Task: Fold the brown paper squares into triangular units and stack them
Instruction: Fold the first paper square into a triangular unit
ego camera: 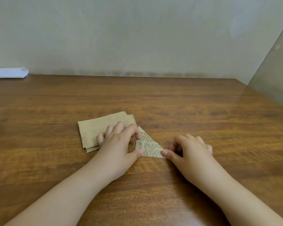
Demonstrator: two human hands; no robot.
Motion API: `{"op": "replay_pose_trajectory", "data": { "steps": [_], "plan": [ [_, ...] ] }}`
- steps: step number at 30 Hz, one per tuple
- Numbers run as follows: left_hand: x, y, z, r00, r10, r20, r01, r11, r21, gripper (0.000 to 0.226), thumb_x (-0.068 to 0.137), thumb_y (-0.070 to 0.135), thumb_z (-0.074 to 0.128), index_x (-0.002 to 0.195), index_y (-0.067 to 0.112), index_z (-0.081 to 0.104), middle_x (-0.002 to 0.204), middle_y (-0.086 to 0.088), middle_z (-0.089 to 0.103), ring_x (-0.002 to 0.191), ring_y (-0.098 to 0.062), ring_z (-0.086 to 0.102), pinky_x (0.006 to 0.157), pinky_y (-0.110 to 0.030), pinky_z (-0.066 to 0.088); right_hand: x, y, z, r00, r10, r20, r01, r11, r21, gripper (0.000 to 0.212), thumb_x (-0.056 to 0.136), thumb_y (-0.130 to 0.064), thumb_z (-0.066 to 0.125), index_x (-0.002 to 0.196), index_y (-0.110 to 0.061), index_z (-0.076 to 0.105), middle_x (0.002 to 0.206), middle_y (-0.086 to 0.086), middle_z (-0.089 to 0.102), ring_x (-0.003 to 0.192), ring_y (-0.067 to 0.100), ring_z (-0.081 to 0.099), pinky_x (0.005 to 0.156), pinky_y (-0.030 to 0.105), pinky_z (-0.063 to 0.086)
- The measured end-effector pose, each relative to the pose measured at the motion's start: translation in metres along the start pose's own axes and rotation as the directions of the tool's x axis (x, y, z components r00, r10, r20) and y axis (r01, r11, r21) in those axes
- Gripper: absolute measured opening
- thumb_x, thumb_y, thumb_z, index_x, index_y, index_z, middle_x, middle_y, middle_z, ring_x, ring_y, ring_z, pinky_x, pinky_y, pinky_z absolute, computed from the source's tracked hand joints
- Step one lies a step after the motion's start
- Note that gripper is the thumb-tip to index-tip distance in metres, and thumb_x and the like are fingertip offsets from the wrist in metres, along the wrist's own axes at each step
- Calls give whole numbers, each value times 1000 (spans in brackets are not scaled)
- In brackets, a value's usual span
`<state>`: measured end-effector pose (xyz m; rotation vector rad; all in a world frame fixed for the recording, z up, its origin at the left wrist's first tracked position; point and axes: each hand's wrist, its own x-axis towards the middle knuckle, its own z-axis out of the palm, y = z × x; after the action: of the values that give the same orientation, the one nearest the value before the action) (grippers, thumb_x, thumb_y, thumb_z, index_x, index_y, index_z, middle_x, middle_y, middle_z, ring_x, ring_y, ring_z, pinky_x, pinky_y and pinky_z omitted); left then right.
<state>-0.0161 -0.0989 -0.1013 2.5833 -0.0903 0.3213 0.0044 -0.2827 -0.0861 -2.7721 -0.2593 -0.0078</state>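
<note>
A small folded triangle (pixel 149 147) of brown paper with newsprint text lies flat on the wooden table (pixel 203 111). My left hand (pixel 119 144) covers its left part, with index fingertip and thumb tip pressing on the paper, fingers curled. My right hand (pixel 186 149) presses its thumb tip on the triangle's right corner, the other fingers curled above the table. A stack of brown paper squares (pixel 93 129), printed "Original", lies just left of the triangle, partly under my left hand.
A white folded cloth or paper (pixel 9 72) sits at the table's far left edge against the wall. The table's right edge runs diagonally at the far right, beside a grey panel (pixel 274 62).
</note>
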Motion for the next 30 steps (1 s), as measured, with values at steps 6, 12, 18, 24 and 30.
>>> {"op": "replay_pose_trajectory", "data": {
  "steps": [6, 12, 18, 24, 30],
  "plan": [
    [0, 3, 2, 999, 25, 47, -24, 1000, -13, 10, 83, 47, 63, 76, 41, 59, 100, 24, 38, 109, 0, 24, 94, -27, 10, 3, -9, 1, 984, -156, -86, 147, 984, -96, 14, 90, -49, 52, 90, -35, 53, 91, -15, 40, 97, 11, 34, 80, 28, 16],
    [0, 6, 0, 998, -32, 55, 33, 999, -13, 10, 80, 49, 66, 78, 39, 63, 100, 23, 39, 111, -1, 26, 92, -26, 10, 7, -22, 10, 983, -177, -47, 179, 983, 46, 19, 82, -50, 60, 74, -33, 56, 81, -14, 42, 94, 10, 36, 82, 29, 19],
    [-1, 4, -9, 992, -69, 103, 74, 996, -42, 5, 81, 42, 69, 77, 43, 65, 104, 22, 43, 112, -1, 29, 91, -25, 12, 6, -6, -6, 995, -98, 29, 95, 992, 82, 22, 80, -46, 66, 65, -33, 58, 81, -13, 46, 97, 11, 40, 85, 31, 24],
    [-1, 3, -14, 984, -94, 152, 103, 993, -57, 8, 83, 38, 69, 80, 45, 67, 104, 24, 43, 112, 1, 29, 87, -23, 11, 8, 7, -18, 996, 0, 87, -9, 994, 109, 21, 81, -41, 68, 65, -26, 67, 71, -11, 59, 99, 10, 43, 83, 31, 24],
    [-4, 4, -14, 985, -95, 147, 104, 993, -57, 6, 84, 38, 68, 85, 43, 66, 106, 23, 44, 113, 0, 28, 90, -25, 11, 12, 16, -19, 986, 65, 153, -88, 985, 147, 20, 79, -34, 68, 63, -22, 69, 57, -11, 63, 80, 12, 54, 88, 39, 46]
  ]
}}
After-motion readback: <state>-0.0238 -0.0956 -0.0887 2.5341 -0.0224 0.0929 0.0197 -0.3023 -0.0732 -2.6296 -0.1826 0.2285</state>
